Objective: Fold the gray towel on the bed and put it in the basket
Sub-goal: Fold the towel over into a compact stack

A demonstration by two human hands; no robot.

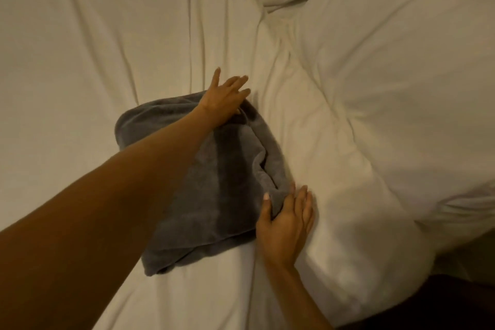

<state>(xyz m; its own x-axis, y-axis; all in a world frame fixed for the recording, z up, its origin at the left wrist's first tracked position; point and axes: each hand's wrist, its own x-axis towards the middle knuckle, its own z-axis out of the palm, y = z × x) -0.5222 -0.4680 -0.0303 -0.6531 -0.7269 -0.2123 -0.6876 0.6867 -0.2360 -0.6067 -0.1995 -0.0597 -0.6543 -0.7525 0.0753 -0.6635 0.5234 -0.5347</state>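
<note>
My left hand (223, 98) lies flat on the gray towel (214, 182) at its 12 o'clock corner, my right hand (286, 222) pinches its 4 o'clock edge; soft, limp, light, it lies mid-bed (80, 48), best lifted by folded edges

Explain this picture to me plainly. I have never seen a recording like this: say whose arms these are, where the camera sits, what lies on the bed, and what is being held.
There is no machine here: the arms belong to a person wearing a camera on the head, which looks forward and down. The single picture shows a bed with a wrinkled white sheet and a puffy white duvet. On the sheet lies a folded gray terry towel. The left hand rests flat on the towel's far corner with its fingers spread. The right hand pinches the towel's near right edge between thumb and fingers. No basket is in view.
</note>
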